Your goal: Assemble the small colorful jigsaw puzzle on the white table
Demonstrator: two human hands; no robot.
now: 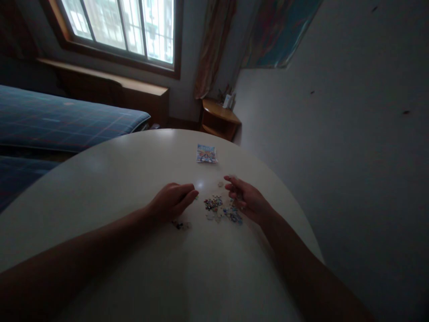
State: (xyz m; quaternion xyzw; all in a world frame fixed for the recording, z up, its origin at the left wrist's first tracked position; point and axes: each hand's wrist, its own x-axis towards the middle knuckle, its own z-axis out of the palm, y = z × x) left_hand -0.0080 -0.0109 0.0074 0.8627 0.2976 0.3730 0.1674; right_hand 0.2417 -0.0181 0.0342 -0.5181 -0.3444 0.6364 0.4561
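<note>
My left hand (176, 200) is closed above the table, thumb pressed against the bent fingers. A tiny greenish-pale piece (196, 197) shows at its fingertips, too small to name. My right hand (247, 197) hovers over the right side of a pile, its fingers partly bent and apart. Something pale beside its index finger is too blurred to make out. Small dark and multicoloured pieces (213, 204) lie between the hands, with bluish pieces (234, 216) under my right hand. A few dark and clear pieces (181, 225) lie just below my left wrist.
A colourful printed packet (206, 153) lies farther back on the round white table (134, 179). A small pale piece (220, 184) sits near my right fingers. Beyond the table are a plaid mattress (73, 116), a wooden corner shelf (221, 112) and a white wall on the right.
</note>
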